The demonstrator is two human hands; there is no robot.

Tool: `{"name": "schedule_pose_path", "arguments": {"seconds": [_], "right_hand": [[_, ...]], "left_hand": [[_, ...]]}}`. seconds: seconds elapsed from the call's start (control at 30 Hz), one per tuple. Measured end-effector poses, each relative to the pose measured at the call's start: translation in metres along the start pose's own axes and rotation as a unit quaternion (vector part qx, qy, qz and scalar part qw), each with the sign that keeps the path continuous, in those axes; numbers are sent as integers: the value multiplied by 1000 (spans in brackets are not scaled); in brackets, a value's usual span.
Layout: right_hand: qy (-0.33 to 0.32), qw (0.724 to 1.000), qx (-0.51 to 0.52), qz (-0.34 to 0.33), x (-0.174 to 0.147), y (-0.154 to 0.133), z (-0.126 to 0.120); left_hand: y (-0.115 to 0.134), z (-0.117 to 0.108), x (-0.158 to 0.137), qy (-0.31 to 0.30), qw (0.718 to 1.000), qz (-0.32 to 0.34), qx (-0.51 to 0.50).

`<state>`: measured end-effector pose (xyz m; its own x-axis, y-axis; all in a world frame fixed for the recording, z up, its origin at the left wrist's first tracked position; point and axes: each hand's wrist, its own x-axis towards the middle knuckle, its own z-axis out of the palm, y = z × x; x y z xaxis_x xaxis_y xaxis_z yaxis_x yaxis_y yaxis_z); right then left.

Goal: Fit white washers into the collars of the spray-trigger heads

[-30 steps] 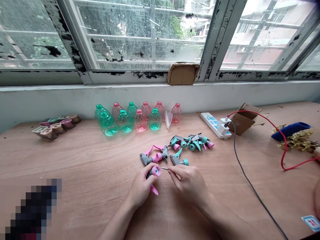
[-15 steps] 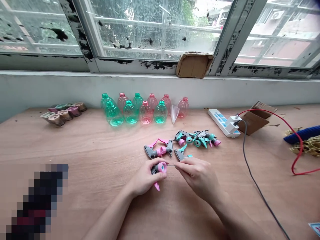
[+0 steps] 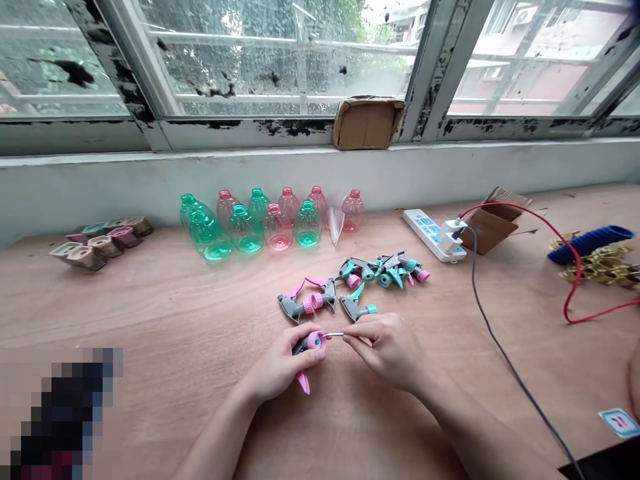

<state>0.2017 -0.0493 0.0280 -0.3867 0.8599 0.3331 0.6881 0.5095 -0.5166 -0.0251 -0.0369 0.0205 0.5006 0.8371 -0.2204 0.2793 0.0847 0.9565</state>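
Note:
My left hand (image 3: 284,363) is wrapped round a pink and grey trigger spray head (image 3: 316,341), whose round pink collar faces right and whose pink trigger points down. Between the fingertips of my right hand (image 3: 387,347) is a thin pale rod (image 3: 334,334). Its left end reaches the collar's opening; whether it goes inside I cannot tell. Just beyond my hands lie two more pink and grey spray heads (image 3: 295,307), collar to collar, and a teal and grey one (image 3: 356,307). A heap of pink and teal spray heads (image 3: 385,270) lies farther back.
Green bottles (image 3: 247,233) and pink bottles (image 3: 279,233) stand by the wall with a clear plastic cone (image 3: 336,225). Small pots (image 3: 103,243) sit at left. A power strip (image 3: 433,235), grey cable (image 3: 493,327), red cable (image 3: 575,273) and cardboard box (image 3: 493,223) are at right.
The view has shifted, so most things on the table appear farther left. My hands keep their grips, and more of the thin rod shows between them.

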Motion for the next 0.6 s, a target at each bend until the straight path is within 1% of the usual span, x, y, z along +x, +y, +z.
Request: {"name": "schedule_pose_path", "arguments": {"seconds": [0.07, 0.17, 0.23, 0.3, 0.47, 0.6], "right_hand": [[22, 1000, 6, -11, -1, 1, 3], [81, 996, -25, -29, -3, -2, 10], [117, 991, -50, -35, -3, -7, 15], [132, 988, -70, -36, -3, -11, 18], [130, 983, -117, -54, 2, -12, 20], [92, 989, -97, -67, 6, -1, 16]], "left_hand": [[0, 1, 0, 8, 999, -12, -33], [-2, 2, 2, 18, 997, -8, -73], [-3, 3, 3, 25, 996, 0, -87], [-4, 4, 3, 40, 995, 10, -86], [-1, 7, 3, 74, 996, 18, -49], [-1, 6, 3, 67, 997, 23, -28]]}}
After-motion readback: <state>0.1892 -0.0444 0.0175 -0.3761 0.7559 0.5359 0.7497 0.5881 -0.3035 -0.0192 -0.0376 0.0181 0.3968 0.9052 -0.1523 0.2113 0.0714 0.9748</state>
